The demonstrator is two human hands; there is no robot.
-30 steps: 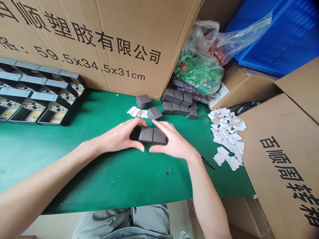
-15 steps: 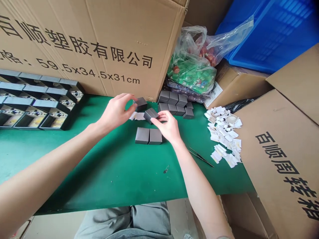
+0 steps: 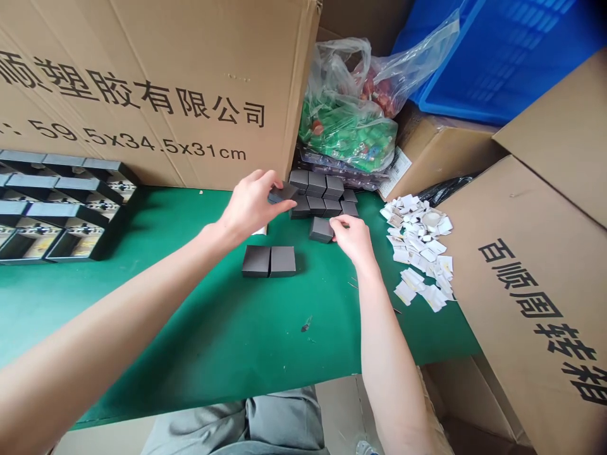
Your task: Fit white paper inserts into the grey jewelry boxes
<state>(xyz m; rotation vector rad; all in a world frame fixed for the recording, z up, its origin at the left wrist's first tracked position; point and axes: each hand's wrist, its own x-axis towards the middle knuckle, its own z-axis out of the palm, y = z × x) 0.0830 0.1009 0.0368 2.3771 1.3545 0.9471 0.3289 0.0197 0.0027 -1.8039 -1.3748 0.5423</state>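
Your left hand (image 3: 249,205) is curled closed, thumb and fingers pinching a dark square block (image 3: 283,193) just ahead of the palm; your right hand (image 3: 353,239) lies to the right of it, its fingertips (image 3: 337,222) against the side of a second dark block (image 3: 321,229), though from this angle you can't quite tell whether that block is gripped or only touched. A pair of blocks (image 3: 256,261) sits side by side and touching on the green counter (image 3: 190,341), nearer you than both hands and between them; a stacked bank of blocks (image 3: 315,186) stands just beyond your left hand's block. Paper scraps (image 3: 417,246) lie in a loose heap right of your right hand; a cardboard box (image 3: 142,95) stands beyond your left hand, and black trays (image 3: 61,221) sit well left of it. The blocks look stiff and square-edged, with a matte skin, so they should hold their shape in your fingers; their weight is hard to judge. Take each by two opposite faces, thumb against fingers, clear of its neighbours.
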